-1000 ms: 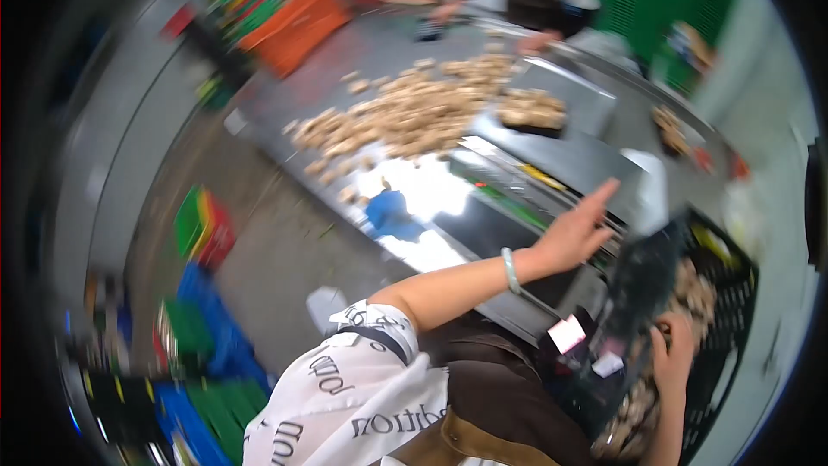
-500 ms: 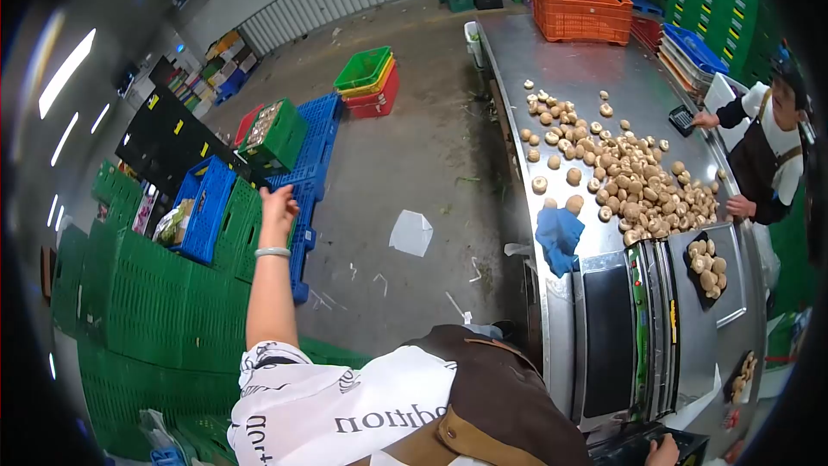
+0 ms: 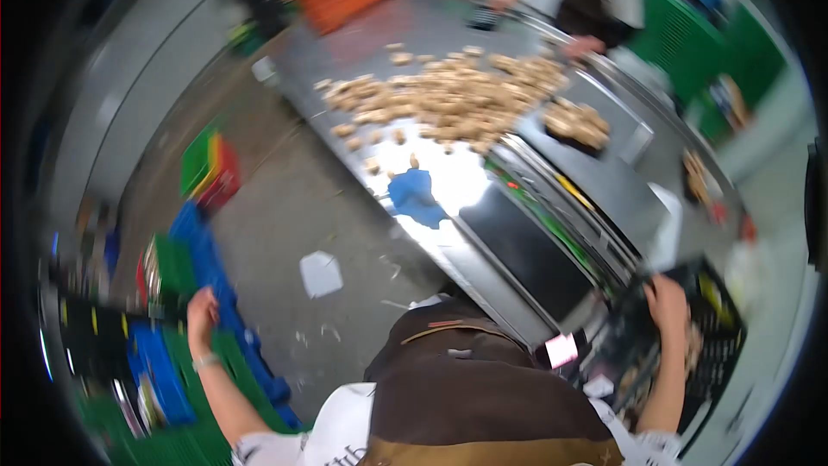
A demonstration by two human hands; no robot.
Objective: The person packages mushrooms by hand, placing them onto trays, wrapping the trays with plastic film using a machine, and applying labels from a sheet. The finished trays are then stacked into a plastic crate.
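Note:
Out to the left, my left hand (image 3: 203, 315) is raised over the blue pallet and green crates, away from the table. Motion blur smears its fingers, and no object shows in it. My right hand (image 3: 667, 300) is over the near end of a black crate (image 3: 720, 328) at the right, fingers apart, with no object visible in them. Pale brown contents show inside that crate, partly behind my forearm. Beside it lies a dark roller-topped wrapping machine (image 3: 526, 242) with a black flat plate. A blue cloth (image 3: 414, 197) rests at the machine's left corner.
Loose mushrooms (image 3: 457, 95) spread across the metal table (image 3: 345, 43). A black tray of mushrooms (image 3: 576, 125) sits beyond the machine. Across the table stands a person (image 3: 595, 0) with one hand by a dark keypad device (image 3: 485, 17). Stacked crates (image 3: 207, 168) and a blue pallet (image 3: 203, 250) line the left floor.
My view has swung to the right, so the table now lies across the middle. My right hand and the black crate have come fully into view; my left hand appears lower and farther left.

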